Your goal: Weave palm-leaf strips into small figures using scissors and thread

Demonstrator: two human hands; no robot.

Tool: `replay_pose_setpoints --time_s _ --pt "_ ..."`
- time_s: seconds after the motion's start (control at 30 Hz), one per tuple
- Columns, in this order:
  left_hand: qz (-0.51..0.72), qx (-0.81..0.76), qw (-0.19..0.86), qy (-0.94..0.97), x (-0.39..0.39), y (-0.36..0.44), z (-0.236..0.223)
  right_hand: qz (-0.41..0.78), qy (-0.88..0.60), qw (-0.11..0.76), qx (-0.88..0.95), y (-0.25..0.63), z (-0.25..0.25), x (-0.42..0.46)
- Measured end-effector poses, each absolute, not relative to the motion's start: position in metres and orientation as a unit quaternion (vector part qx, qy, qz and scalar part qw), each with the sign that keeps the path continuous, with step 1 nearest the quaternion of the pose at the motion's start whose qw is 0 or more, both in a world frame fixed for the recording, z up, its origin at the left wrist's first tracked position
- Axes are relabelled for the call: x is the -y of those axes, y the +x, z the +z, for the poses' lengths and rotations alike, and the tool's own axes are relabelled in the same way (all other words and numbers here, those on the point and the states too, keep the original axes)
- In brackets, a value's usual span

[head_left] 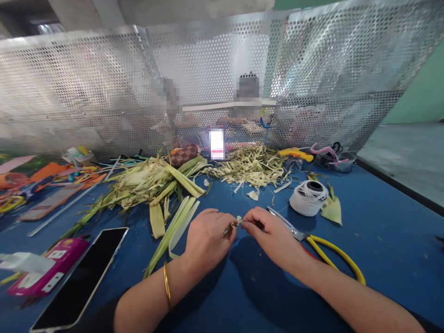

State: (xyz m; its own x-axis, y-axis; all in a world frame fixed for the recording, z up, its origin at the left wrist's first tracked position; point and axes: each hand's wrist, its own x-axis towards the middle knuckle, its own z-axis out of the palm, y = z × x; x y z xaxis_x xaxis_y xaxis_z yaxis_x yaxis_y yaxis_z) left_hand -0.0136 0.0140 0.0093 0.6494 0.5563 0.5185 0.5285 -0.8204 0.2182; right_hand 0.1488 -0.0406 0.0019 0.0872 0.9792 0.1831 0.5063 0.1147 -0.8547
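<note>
Between my two hands is a small pale strip-like piece (234, 225), probably plant fibre, though too small to make out fully. My left hand (210, 236) pinches it between thumb and fingers. Fingertips of my right hand (265, 229) close at the piece's right end. Just right of my right hand lie scissors (324, 247) with yellow and red handles, partly covered by my forearm. A spool of white thread (308, 198) stands behind them. Long pale green leaf strips (176, 229) lie beside my left hand.
A heap of husk leaves (144, 180) and a pile of shredded strips (255, 166) lie at the back. A phone (81, 277) and a magenta power strip (57, 266) sit at left. An orange-yellow glue gun (296, 153) lies before the perforated metal screen (211, 60); people sit beyond it.
</note>
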Motion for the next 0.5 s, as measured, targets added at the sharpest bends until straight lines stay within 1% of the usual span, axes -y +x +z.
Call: replay_pose_setpoints --time_s 0.1,0.17,0.23,0.3,0.37,0.5 --pt "0.222 -0.232 -0.096 0.942 -0.009 -0.016 0.012 0.250 -0.594 0.400 0.652 0.156 0.000 0.040" --pt "0.188 -0.208 -0.159 0.947 -0.005 -0.015 0.012 0.283 -0.588 0.396 0.646 0.159 -0.004 0.041" --pt "0.164 -0.202 -0.188 0.947 0.000 -0.011 0.008 0.323 -0.593 0.390 0.626 0.161 -0.009 0.042" --pt "0.133 -0.207 -0.188 0.951 0.005 -0.006 0.001 0.325 -0.606 0.370 0.625 0.163 -0.012 0.043" --pt "0.090 -0.220 -0.173 0.956 0.012 -0.002 -0.004 0.300 -0.615 0.336 0.647 0.163 -0.014 0.044" --pt "0.038 -0.257 -0.104 0.960 0.021 -0.004 -0.002 0.302 -0.624 0.293 0.658 0.163 -0.014 0.043"
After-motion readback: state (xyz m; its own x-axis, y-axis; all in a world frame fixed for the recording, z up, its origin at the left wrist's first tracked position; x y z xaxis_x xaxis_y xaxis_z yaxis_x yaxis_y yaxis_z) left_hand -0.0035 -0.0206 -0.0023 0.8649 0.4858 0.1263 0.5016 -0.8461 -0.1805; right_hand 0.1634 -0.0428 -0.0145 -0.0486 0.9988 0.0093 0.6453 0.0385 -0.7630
